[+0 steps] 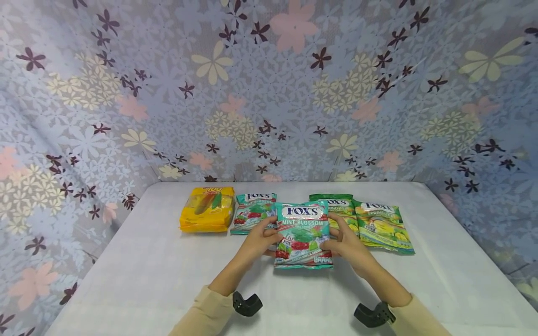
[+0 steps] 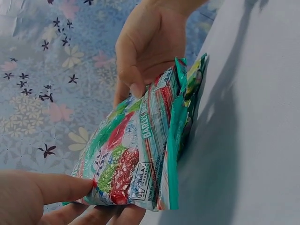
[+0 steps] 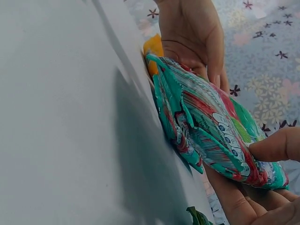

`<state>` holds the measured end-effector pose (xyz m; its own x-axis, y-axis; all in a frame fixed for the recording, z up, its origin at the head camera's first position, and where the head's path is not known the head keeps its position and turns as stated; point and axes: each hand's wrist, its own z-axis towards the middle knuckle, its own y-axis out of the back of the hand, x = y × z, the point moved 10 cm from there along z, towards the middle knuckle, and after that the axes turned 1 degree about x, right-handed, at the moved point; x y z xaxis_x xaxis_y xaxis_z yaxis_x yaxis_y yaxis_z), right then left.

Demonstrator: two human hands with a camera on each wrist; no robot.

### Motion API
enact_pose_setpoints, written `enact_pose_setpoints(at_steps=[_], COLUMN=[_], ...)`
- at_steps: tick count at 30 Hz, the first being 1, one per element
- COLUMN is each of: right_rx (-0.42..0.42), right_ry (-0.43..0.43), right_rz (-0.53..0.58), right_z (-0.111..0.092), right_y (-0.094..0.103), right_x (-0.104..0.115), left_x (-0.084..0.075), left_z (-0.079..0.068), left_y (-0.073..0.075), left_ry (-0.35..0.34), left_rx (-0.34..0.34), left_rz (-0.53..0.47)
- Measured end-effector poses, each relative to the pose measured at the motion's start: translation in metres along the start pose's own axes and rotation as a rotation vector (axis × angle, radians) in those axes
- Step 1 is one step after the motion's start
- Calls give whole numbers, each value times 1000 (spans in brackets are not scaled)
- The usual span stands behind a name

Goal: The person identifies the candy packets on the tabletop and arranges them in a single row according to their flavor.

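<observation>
Both hands hold a teal Fox's Mint Blossom candy bag (image 1: 303, 235) upright above the white table, its printed front toward the head camera. My left hand (image 1: 259, 239) grips its left edge, thumb on the front and fingers behind. On the opposite edge, my right hand (image 1: 346, 240) holds it the same way. In the left wrist view the left thumb presses the candy bag (image 2: 123, 159) near a corner. The right wrist view shows the right thumb on the bag's front (image 3: 220, 126), with fingers beneath. Part of a second Mint Blossom bag (image 1: 253, 214) is hidden behind the left hand.
A yellow candy bag (image 1: 208, 210) lies at the back left of the white table (image 1: 138, 275). Two green Fox's Spring Tea bags lie on the right, one partly covered (image 1: 346, 214), the other (image 1: 383, 227) beside it. Floral cloth (image 1: 269, 93) hangs behind.
</observation>
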<state>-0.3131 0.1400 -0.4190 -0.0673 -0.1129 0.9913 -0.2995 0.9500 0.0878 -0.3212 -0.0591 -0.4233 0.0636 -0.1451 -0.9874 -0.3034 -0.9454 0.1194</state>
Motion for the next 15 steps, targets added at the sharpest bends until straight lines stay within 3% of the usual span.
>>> enact_pose_setpoints(at_steps=[15], right_rx=[-34], right_ry=[6], right_rz=[-3], right_z=[-1], right_y=[0], right_x=[-1], left_x=[2], left_z=[2], left_y=[2], left_ry=[0], left_rx=[-7], left_rz=[0])
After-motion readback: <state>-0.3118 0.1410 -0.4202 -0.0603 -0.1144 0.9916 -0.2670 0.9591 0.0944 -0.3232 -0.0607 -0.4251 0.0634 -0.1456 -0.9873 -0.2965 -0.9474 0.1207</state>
